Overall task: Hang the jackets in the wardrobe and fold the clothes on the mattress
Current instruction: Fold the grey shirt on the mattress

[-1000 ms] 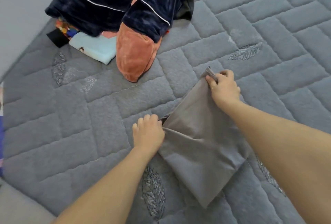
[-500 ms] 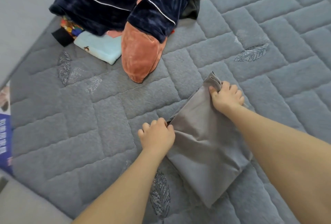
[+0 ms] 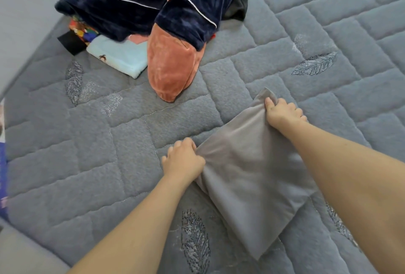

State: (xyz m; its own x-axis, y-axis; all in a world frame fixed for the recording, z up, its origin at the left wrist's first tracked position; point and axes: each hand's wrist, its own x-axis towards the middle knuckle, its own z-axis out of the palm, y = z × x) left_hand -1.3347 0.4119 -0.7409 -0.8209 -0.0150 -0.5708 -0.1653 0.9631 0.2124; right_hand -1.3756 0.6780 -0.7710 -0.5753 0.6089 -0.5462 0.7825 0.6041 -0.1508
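While the grey folded cloth lies on the quilted mattress, the left hand pinches its near-left corner and the right hand grips its far corner, beside the clothes pile.

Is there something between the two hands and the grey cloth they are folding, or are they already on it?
Nothing visible stands between them. The left hand and the right hand each grip a corner of the grey cloth directly. The pile of clothes lies farther up the mattress, apart.
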